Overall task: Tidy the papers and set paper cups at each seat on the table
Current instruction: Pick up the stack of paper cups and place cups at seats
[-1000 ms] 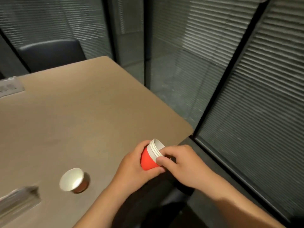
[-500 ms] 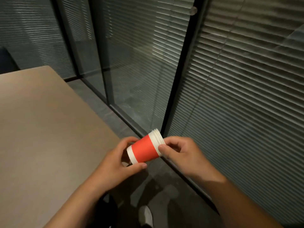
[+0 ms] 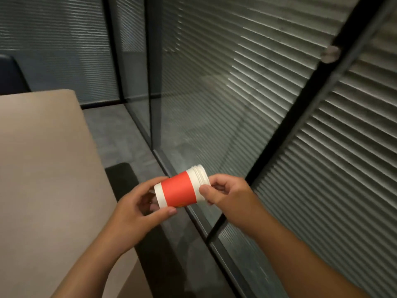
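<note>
A small stack of nested red-and-white paper cups [image 3: 179, 189] lies sideways in the air, just past the right edge of the tan table [image 3: 43, 179]. My left hand [image 3: 139, 211] grips the stack's bottom end with thumb and fingers. My right hand [image 3: 225, 193] pinches the white rims at the open end. No papers or set-down cups are in view.
A glass wall with closed slatted blinds [image 3: 268, 104] and black frames runs close along the right. A dark chair seat [image 3: 122, 179] sits low beside the table edge. Part of another dark chair [image 3: 10, 76] shows at far left. Grey floor lies between table and glass.
My view has swung right, away from the table; the cup standing on the table and the papers have left the frame. The stack has turned more side-on in both hands.
</note>
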